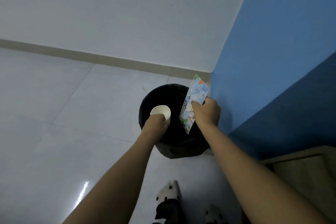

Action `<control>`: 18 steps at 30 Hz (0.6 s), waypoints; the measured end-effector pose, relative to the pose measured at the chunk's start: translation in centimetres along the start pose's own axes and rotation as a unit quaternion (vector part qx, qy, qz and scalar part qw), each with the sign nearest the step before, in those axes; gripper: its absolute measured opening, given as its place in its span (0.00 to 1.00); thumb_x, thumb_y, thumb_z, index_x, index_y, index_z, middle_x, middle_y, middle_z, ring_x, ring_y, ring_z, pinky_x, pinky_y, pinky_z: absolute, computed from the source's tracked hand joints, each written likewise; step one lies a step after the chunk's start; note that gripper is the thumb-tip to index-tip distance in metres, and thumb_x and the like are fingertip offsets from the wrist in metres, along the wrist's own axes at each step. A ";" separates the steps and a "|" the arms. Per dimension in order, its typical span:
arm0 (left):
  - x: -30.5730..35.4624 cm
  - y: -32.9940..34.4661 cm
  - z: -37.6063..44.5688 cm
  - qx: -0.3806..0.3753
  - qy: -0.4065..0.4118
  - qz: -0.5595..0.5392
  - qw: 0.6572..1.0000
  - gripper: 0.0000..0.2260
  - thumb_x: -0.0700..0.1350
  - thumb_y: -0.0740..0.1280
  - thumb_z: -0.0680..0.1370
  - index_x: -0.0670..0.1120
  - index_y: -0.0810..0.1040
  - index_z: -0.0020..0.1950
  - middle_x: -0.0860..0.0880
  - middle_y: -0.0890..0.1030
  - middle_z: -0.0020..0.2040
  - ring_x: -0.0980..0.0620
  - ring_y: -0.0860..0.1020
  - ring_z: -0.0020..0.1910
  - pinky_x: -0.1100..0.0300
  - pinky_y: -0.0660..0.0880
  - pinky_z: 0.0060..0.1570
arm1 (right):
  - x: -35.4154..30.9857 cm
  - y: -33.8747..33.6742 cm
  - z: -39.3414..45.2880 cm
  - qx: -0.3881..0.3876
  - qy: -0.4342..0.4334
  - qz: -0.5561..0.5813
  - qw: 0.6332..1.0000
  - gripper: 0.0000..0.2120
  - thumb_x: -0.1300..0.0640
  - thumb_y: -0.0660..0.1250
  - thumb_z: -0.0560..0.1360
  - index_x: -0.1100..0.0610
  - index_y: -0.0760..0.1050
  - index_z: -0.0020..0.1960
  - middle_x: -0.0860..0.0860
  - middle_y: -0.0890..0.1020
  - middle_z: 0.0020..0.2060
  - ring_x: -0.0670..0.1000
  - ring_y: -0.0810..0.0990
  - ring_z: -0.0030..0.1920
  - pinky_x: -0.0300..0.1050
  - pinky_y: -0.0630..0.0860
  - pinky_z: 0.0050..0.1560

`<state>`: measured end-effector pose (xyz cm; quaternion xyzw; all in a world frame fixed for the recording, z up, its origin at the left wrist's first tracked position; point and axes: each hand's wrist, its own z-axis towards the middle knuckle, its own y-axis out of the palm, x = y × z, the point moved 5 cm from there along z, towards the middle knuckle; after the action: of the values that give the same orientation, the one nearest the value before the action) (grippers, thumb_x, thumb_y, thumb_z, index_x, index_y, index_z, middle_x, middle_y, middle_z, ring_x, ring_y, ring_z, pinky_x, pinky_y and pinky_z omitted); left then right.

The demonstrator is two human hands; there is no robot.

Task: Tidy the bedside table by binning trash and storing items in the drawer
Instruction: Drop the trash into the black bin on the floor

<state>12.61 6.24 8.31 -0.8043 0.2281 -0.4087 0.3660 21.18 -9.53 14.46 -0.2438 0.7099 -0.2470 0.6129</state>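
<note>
Binning step, 2 bits of trash over black bin point(163, 96). Left hand point(155, 123) curled round paper cup point(161, 112), right hand point(206, 112) pinching packet point(195, 102). Next: let go w/ both, straight down into bin.

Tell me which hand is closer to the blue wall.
Right. The right hand, gripping a printed packet, is beside the blue wall. The left hand, holding a paper cup, is across the black bin.
</note>
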 end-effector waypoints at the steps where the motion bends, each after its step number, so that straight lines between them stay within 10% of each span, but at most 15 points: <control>1: -0.3 0.9 0.5 -0.009 -0.004 0.008 1.000 0.13 0.46 0.60 0.78 0.39 0.78 0.53 0.38 0.80 0.53 0.37 0.76 0.57 0.50 0.75 0.54 | 0.7 0.7 0.4 -0.006 0.003 -0.002 1.000 0.05 0.59 0.66 0.74 0.60 0.77 0.42 0.52 0.79 0.37 0.49 0.74 0.32 0.33 0.60 0.24; 18: -0.7 4.3 2.2 -0.044 0.044 0.074 0.995 0.17 0.42 0.66 0.75 0.39 0.73 0.62 0.38 0.76 0.61 0.39 0.76 0.58 0.49 0.75 0.58 | 5.8 2.6 1.3 -0.050 0.012 -0.021 0.998 0.05 0.57 0.68 0.74 0.56 0.83 0.45 0.52 0.85 0.43 0.53 0.82 0.45 0.44 0.78 0.43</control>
<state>13.71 4.95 3.76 -0.7821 0.3204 -0.4050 0.3487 21.59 -11.42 8.22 -0.2861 0.7234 -0.2273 0.5858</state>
